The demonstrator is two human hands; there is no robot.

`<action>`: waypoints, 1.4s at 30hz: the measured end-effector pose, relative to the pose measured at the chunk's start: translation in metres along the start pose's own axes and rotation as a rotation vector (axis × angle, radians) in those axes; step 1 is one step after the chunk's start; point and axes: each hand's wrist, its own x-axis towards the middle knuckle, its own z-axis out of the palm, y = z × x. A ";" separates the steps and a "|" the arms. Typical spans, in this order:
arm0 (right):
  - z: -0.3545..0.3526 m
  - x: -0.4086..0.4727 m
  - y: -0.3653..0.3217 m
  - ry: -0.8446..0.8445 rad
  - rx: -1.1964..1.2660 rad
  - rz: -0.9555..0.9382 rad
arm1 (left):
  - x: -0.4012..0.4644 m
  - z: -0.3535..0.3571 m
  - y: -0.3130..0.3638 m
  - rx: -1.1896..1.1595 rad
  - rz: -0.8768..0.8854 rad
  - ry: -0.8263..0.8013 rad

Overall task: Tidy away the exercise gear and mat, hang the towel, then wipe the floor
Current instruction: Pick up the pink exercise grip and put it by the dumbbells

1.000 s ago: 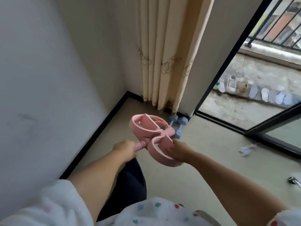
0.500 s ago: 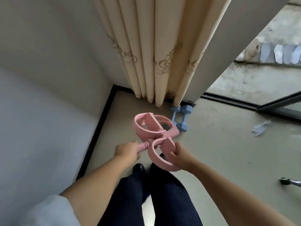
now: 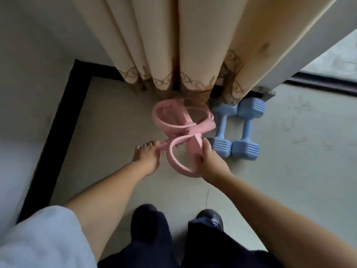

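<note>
The pink pedal resistance puller is held low over the floor in the far corner of the room, just in front of the hem of the beige curtain. Its far loop lies against the curtain hem; its near loop is toward the person.

Left hand: the fingers are curled around the pink handle end that projects to the left of the puller. The grip is narrow and closed on that handle.

Right hand: the fingers and thumb pinch the flat pink pedal plate and the rim of the near loop on its right side. The thumb lies along the plate edge.

Two blue dumbbells lie side by side on the floor just to the right of the puller, touching each other. Their far ends reach under the curtain hem. Whether the puller touches the left dumbbell cannot be determined.

A black skirting strip runs along the white wall at the left and turns at the corner behind the curtain. At the near edge, dark trouser legs and one dark shoe stand on the floor. A white sleeve covers the upper left arm.
</note>
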 end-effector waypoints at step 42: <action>-0.229 -0.375 -0.184 0.052 -0.446 -0.027 | -0.407 -0.330 0.034 -0.197 0.075 0.019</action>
